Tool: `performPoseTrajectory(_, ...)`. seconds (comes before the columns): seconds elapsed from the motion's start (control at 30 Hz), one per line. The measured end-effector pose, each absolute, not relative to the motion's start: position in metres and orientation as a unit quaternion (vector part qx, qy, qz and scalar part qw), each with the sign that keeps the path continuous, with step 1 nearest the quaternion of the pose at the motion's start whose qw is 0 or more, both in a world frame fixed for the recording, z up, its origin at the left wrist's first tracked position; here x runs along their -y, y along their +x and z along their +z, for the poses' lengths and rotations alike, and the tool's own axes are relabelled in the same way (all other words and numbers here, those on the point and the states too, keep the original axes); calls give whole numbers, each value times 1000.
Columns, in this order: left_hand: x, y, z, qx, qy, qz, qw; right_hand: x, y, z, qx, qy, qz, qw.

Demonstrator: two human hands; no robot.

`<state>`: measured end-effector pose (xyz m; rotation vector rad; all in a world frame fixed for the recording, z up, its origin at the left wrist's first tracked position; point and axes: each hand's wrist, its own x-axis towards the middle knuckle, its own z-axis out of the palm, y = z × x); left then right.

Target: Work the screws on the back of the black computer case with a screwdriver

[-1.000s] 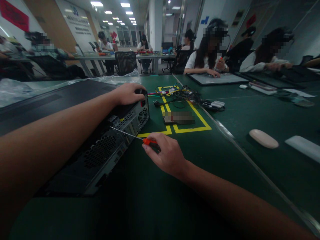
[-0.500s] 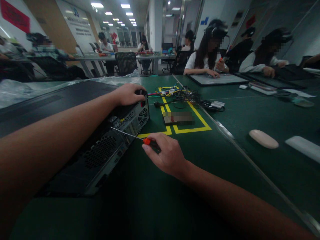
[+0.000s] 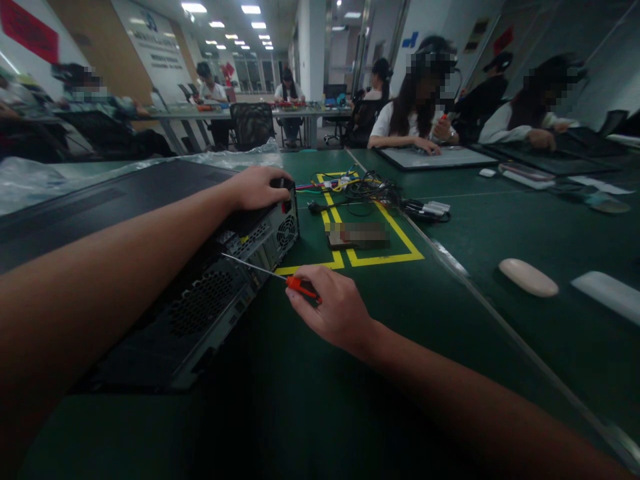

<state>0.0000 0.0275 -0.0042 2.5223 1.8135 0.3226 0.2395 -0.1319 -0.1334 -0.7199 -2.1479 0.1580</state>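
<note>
A black computer case (image 3: 175, 175) lies on its side at the left, its metal back panel with vents facing me and to the right. My left hand (image 3: 260, 189) reaches across it and grips the far rear corner, fingers curled over the edge. In my right hand (image 3: 333, 303) is a screwdriver (image 3: 296, 283) with an orange handle, pinched between thumb and fingers. The long thin shaft points left, and its tip meets the back of the case near the perforated vent (image 3: 203, 303). Whether the tip sits in a screw is too small to tell.
Bundled cables (image 3: 373, 190) and a dark flat device (image 3: 357, 237) lie by yellow tape (image 3: 385, 260) on the green table. A rounded beige object (image 3: 527, 277) and a white one (image 3: 607, 295) are at the right. Plastic film (image 3: 225, 159) lies behind the case. Co-workers sit across the table.
The screwdriver's handle has turned in my right hand, and more of its orange side shows. My left hand and the case have stayed in place.
</note>
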Motion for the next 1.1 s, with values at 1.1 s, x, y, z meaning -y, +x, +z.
performPoseTrajectory(1.1, -28, -2, -3, -577, 810, 99, 12, 135, 239, -127, 851, -302, 84, 421)
